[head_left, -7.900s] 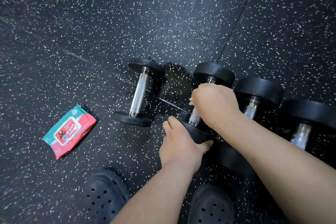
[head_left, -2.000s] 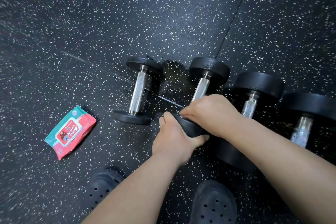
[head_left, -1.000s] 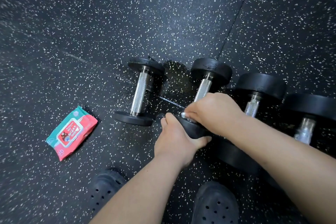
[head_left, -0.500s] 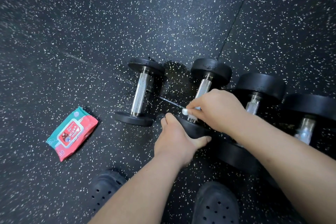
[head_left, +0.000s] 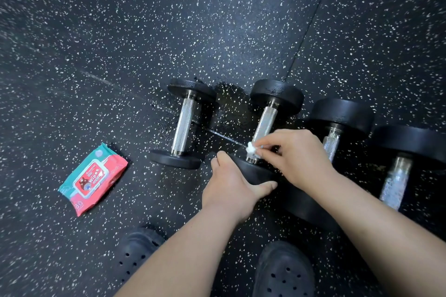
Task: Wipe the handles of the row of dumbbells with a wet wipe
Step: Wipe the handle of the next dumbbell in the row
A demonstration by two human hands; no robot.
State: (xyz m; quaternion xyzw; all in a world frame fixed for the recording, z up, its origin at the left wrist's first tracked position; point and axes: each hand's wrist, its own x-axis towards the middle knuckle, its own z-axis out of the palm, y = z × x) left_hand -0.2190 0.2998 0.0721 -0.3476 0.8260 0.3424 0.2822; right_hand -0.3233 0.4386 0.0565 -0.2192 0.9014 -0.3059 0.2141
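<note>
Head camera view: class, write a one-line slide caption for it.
Left hand grips the near end of the second dumbbell while the right hand pinches a wet wipe against its handle.

The right grip (head_left: 299,154) has slid down the second dumbbell's handle (head_left: 265,120) to its lower end; the balled wet wipe (head_left: 251,148) now shows.

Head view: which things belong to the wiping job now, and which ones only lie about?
In the job:
wet wipe, pinched by the right hand
second dumbbell, near head gripped by the left hand
first dumbbell, third dumbbell, fourth dumbbell, same row

Just lying about:
wipes pack, on the floor left of the row
</note>
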